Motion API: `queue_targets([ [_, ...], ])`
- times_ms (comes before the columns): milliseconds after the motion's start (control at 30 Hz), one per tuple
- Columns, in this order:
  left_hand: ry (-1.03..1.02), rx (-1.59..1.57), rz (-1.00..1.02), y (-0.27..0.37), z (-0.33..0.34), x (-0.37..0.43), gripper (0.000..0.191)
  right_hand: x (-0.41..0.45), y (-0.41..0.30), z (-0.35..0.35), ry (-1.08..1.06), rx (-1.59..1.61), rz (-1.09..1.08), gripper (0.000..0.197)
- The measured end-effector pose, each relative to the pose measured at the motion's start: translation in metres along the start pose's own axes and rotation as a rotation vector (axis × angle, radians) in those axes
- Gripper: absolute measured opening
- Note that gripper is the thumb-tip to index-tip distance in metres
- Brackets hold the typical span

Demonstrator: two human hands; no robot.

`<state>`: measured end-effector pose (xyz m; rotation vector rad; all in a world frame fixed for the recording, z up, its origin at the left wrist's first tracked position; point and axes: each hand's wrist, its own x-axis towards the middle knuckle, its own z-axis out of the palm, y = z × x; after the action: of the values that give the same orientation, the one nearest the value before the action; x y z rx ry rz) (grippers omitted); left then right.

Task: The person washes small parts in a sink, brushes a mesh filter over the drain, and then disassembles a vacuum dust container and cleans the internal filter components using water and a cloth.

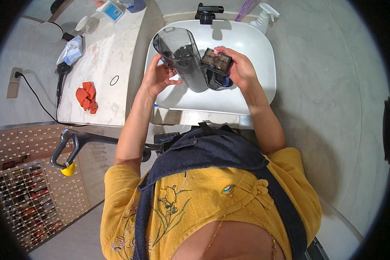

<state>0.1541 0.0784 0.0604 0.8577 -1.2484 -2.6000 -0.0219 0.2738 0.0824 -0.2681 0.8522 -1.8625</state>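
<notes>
Over the white sink basin (pixel 256 94), my left hand (pixel 161 76) is at the left side of a clear smoky plastic tank (pixel 191 70), which looks like a vacuum cleaner's dirt-water tank. The tank leans in the basin, its wide mouth up and to the left. The left thumb and fingers are apart; whether they grip the tank cannot be told. My right hand (pixel 240 66) holds a black-framed filter (pixel 217 61) with dirty pleats at the tank's right side. Below the filter, a black part with a blue-purple piece (pixel 221 80) lies in the basin.
A black faucet (pixel 206 13) stands behind the basin, with a white spray bottle (pixel 264 19) at right. On the left counter (pixel 109 110) lie an orange cloth (pixel 87 97), a black ring (pixel 114 80) and a corded hair dryer (pixel 63 71). A dark loop handle (pixel 76 139) projects at lower left.
</notes>
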Motion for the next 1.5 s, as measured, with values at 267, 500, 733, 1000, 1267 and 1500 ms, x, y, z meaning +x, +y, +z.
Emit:
queue_targets([
  [267, 0.043, -0.096, 0.103, -0.014, 0.015, -0.018, 0.063, 0.006, 0.013, -0.016, -0.014, 0.084, -0.077, 0.026],
  [500, 0.061, -0.118, 0.138, -0.021, 0.016, -0.020, 0.062, 0.006, 0.021, -0.007, 0.001, 0.095, -0.089, 0.023],
  [733, 0.095, -0.116, 0.165, -0.023, 0.021, -0.024, 0.066, 0.012, 0.020, -0.012, -0.054, 0.134, -0.045, 0.023],
  [1000, 0.108, -0.054, 0.199, -0.019, 0.021, -0.019, 0.065, 0.003, 0.004, -0.002, -0.109, 0.016, 0.094, 0.037],
  [1267, -0.001, -0.017, 0.132, 0.003, 0.009, 0.008, 0.072, 0.005, 0.004, -0.003, -0.131, -0.014, 0.107, 0.047],
  [1500, 0.015, 0.008, 0.127, 0.004, 0.021, 0.015, 0.066, 0.002, 0.000, -0.012, -0.066, -0.062, 0.075, 0.044],
])
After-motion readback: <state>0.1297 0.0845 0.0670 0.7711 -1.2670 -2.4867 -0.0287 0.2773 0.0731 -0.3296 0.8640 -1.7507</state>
